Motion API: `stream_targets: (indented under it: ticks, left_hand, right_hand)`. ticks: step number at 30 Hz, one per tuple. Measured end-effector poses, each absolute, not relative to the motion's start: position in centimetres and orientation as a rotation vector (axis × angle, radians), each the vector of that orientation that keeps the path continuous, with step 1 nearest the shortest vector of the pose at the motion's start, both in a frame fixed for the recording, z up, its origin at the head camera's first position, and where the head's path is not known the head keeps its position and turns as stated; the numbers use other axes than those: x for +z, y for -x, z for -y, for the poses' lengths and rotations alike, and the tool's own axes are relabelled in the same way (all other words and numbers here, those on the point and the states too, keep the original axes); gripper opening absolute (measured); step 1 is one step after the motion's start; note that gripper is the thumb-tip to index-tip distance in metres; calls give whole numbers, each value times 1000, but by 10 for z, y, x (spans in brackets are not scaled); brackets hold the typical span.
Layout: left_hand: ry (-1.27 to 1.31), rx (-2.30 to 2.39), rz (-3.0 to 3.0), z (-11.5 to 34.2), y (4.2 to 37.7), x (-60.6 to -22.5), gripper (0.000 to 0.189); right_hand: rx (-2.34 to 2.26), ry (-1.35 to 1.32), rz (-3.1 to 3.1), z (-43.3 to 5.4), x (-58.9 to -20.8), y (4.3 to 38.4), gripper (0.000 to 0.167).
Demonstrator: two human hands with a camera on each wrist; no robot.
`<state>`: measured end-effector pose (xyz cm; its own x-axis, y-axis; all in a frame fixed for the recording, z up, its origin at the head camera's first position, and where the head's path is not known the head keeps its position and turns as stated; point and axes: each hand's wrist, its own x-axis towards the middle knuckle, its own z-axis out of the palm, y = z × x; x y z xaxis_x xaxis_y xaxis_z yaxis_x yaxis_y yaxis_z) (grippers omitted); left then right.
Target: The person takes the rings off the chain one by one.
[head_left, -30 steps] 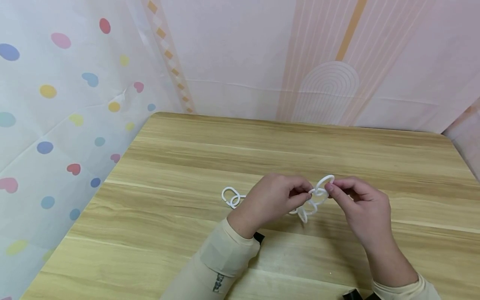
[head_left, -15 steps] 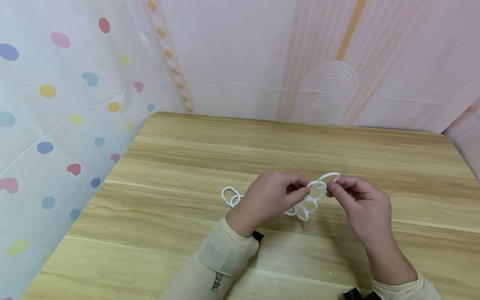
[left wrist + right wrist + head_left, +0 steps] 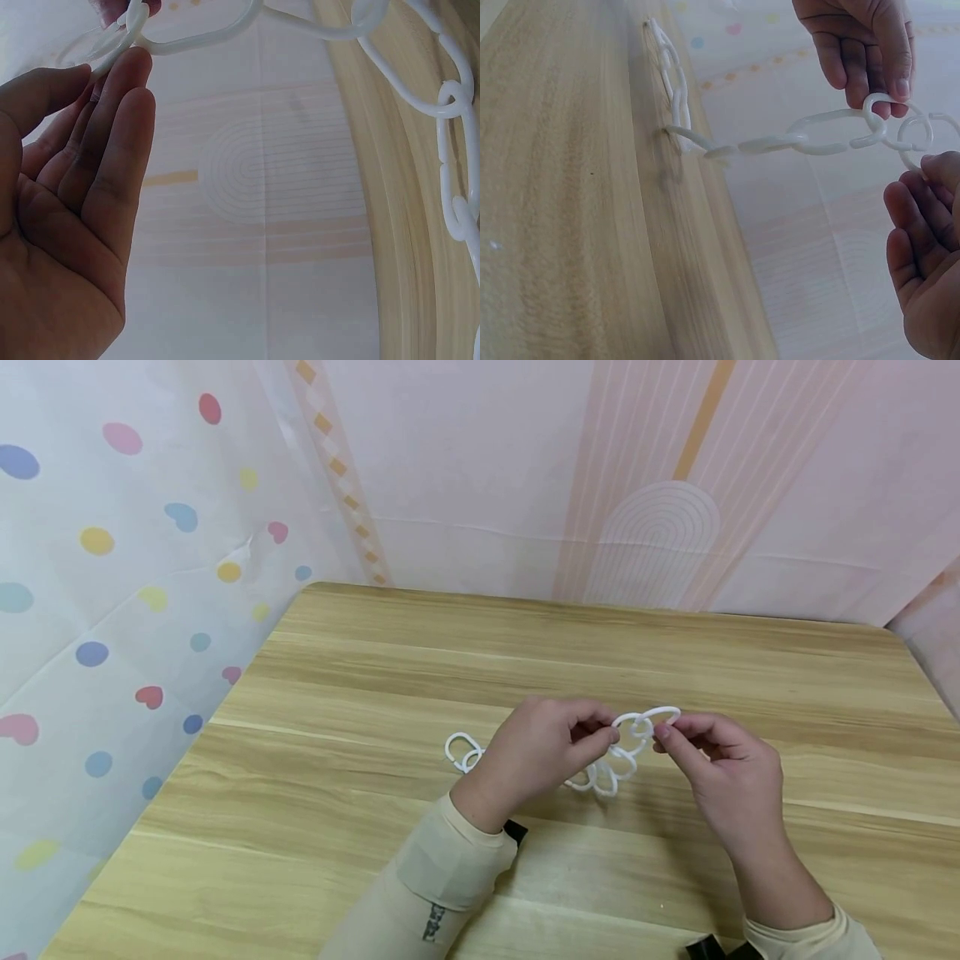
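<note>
Both hands work on a chain of white plastic links (image 3: 769,143). My left hand (image 3: 536,752), thumb against fingertips, pinches a link near the chain's end. To its right, my right hand (image 3: 731,768) pinches the end link (image 3: 660,711) between thumb and index finger. These two links overlap in the gap between the hands. From there the chain hangs down, and its other part lies on the table, with one end (image 3: 453,738) showing left of my left hand. The middle of the chain is hidden behind that hand in the head view.
The wooden table (image 3: 420,643) reaches back to a pink and white patterned cloth (image 3: 480,468). A cloth with coloured dots (image 3: 150,635) hangs along the left side. Black straps (image 3: 705,947) show near the sleeves.
The end link has tipped flatter and shifted slightly up and right with the right fingers. My left hand has risen a little, and the hanging links have swung slightly.
</note>
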<state>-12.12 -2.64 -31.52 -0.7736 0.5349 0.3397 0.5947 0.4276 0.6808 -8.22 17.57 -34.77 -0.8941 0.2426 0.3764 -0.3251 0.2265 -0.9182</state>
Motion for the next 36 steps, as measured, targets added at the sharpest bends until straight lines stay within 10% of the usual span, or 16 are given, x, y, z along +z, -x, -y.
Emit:
stream_targets:
  ticks: [36]
  left_hand:
    - [923, -1386, 2584, 31, 120, -309, 8]
  right_hand:
    - [1588, -1, 2159, -175, -350, 82, 6]
